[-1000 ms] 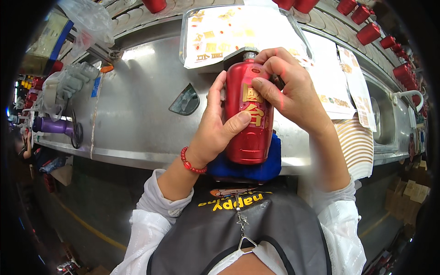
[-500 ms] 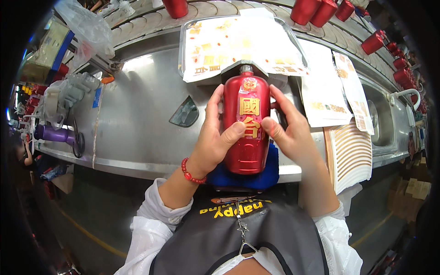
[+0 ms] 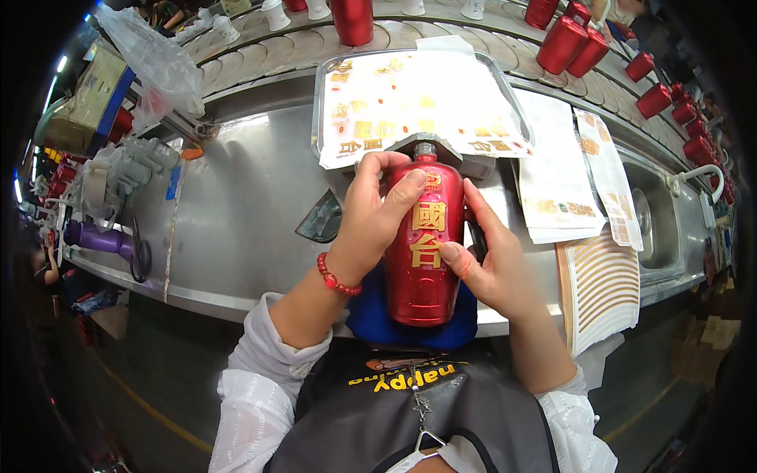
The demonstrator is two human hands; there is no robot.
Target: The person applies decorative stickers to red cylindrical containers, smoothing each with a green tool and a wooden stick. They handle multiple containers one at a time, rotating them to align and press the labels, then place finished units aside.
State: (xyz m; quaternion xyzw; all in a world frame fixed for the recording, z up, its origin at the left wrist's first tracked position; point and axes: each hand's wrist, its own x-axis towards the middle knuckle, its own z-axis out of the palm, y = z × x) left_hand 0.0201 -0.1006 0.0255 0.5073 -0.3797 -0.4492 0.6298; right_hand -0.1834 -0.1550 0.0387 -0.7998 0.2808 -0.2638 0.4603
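A red bottle with gold characters down its front lies in front of me. Its bare neck rests at a dark angled support, and its base lies over a blue cloth at the counter edge. My left hand is wrapped around the bottle's upper left side, thumb pressed on the small gold emblem near the shoulder. My right hand grips the right side, its thumb against the lower gold character. Left of the bottle, a dark, glossy flat piece lies on the counter.
A metal tray beyond the bottle holds white sheets with gold decals. More decal sheets lie to the right, beside a sink. Red bottles stand on a conveyor behind. A purple flask is at far left.
My left thumb has moved up from the lower character to the emblem near the shoulder. My right thumb stays by the lower character. Bottles on the conveyor have shifted right.
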